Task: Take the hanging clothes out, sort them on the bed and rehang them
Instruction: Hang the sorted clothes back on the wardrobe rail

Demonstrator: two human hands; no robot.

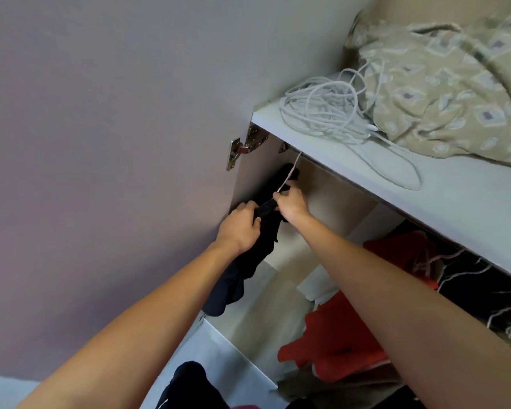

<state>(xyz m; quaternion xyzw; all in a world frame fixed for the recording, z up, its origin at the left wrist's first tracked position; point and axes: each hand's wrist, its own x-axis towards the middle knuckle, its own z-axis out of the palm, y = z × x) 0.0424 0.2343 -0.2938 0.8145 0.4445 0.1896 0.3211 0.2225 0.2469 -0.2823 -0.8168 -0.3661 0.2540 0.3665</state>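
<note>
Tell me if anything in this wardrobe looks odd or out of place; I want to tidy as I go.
A tangle of white cord lies loose on the top shelf beside a crumpled patterned cover. One loop trails toward the shelf's front edge. Below, red clothes are heaped rather than hung.

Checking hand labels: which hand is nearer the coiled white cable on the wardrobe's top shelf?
Right. The right hand is below the coiled white cable, just under the white shelf, pinching a thin white hanger. The left hand grips the dark garment lower and further left.
</note>
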